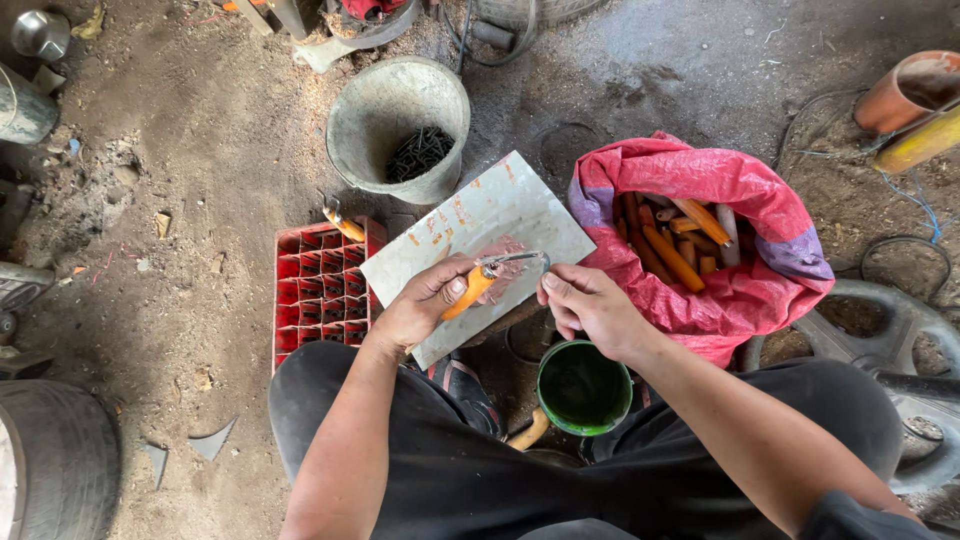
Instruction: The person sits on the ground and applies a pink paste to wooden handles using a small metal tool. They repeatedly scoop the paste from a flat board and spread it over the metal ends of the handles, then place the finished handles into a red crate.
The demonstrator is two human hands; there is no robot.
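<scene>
Looking down from above, our left hand (425, 300) is clenched around an orange handle (468, 292), and our right hand (590, 305) pinches the bent metal wire (520, 258) that juts from its tip. We judge the wire is being seated in the handle; the next move seems to call for a steady push or twist. Just below the grip sits a green can (583, 388). Beneath it lies a metal sheet (480, 225) over a red crate (318, 290). To the right, a pink sack (720, 290) holds more handles. Beyond stands a grey bucket (375, 115).
</scene>
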